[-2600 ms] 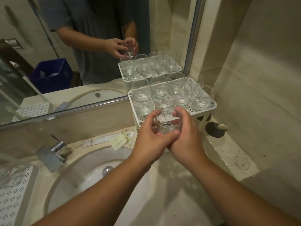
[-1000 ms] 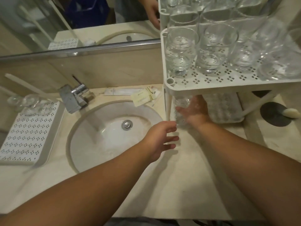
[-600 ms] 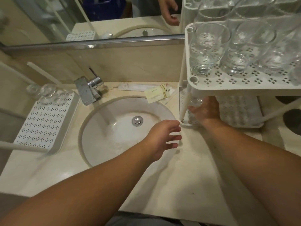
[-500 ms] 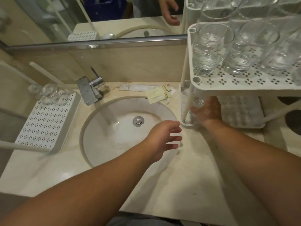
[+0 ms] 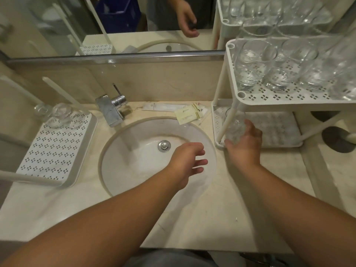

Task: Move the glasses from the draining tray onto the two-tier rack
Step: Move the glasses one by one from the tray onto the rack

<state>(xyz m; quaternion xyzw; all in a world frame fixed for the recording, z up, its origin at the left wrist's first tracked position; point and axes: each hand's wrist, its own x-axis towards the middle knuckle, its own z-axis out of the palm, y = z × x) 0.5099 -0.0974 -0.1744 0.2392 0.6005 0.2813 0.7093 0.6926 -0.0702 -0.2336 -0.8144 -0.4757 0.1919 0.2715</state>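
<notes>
Right hand (image 5: 243,146) round glass (image 5: 235,130), lower rack (image 5: 256,102) tier.

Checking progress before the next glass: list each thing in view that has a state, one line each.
Left hand: open, empty, over the basin.
Right hand: grips a glass at the lower tier's front left corner.
Held glass: upright, on or just above the lower tier; contact unclear.
Upper tier: crowded with upright glasses.
Draining tray: mostly bare, a few glasses at its far end.
Faucet: no water running.
Basin drain: plug state unclear.
</notes>
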